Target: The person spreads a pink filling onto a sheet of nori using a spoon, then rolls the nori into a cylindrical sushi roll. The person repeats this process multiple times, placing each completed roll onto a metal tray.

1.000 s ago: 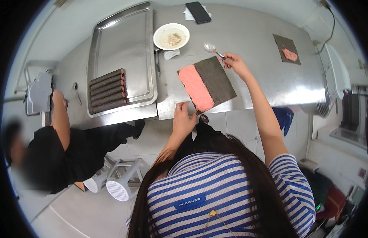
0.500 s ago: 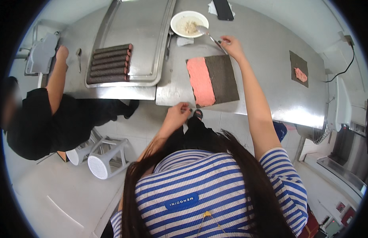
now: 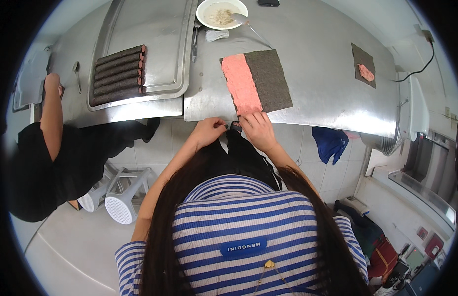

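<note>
A dark seaweed sheet [image 3: 272, 81] lies near the table's front edge, its left half coated with pink paste [image 3: 241, 84]. My right hand [image 3: 258, 130] is at the sheet's near edge, its bent fingers gripping the corner by the paste. Just left of it, my left hand [image 3: 208, 132] hovers at the table edge, apart from the sheet. Its thumb and fingers are pinched together, and whatever they may hold is hidden. Beyond the sheet, a metal spoon [image 3: 258, 35] leans out of a white bowl [image 3: 203, 20] of pale, cloudy liquid with bits in it.
Several seaweed rolls [image 3: 118, 74] with pink filling lie in a metal tray [image 3: 162, 93] at left. A smaller seaweed piece [image 3: 363, 54] with pink paste lies far right. Another person [image 3: 66, 153] works at left beside white stools [image 3: 123, 200]. A phone [image 3: 268, 3] is at the back.
My right hand has come back from beside the spoon handle to the sheet's near edge. The left hand stays pinched near the table edge. The view has shifted slightly.
</note>
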Available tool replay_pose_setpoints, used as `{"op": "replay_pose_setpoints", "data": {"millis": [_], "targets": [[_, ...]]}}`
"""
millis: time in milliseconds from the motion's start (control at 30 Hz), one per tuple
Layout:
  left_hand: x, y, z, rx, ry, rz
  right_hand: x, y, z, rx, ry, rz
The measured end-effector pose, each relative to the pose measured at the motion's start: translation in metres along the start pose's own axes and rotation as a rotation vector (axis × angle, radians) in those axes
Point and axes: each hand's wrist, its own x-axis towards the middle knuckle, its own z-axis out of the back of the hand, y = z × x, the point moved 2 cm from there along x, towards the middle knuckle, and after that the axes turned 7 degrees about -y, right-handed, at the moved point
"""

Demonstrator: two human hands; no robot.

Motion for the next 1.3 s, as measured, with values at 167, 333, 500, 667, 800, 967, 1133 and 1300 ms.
{"op": "replay_pose_setpoints", "data": {"millis": [167, 333, 500, 667, 800, 967, 1133, 1300], "targets": [[-0.002, -0.007, 0.008, 0.084, 0.053, -0.012, -0.005, -0.005, -0.005, -0.004, 0.034, 0.066], [-0.009, -0.007, 0.012, 0.058, 0.105, -0.018, -0.002, -0.002, -0.004, 0.043, 0.023, 0.022], [-0.01, -0.008, 0.015, 0.02, 0.117, -0.05, 0.001, -0.001, -0.004, 0.11, -0.021, -0.091], [-0.003, -0.016, 0.009, -0.117, 0.083, -0.098, 0.003, -0.004, 0.003, 0.204, -0.212, -0.388], [0.016, -0.034, -0.007, -0.5, -0.069, -0.052, -0.008, -0.007, -0.002, 0.428, -0.429, -0.679], [0.044, -0.061, -0.02, -0.749, -0.295, -0.094, -0.015, -0.009, -0.007, 0.563, -0.573, -0.849], [0.052, -0.083, -0.024, -0.618, -0.404, -0.137, -0.021, -0.012, -0.01, 0.706, -0.679, -1.089], [0.068, -0.084, -0.028, -0.274, -0.529, -0.382, -0.036, -0.019, -0.014, 0.746, -0.634, -1.212]]}}
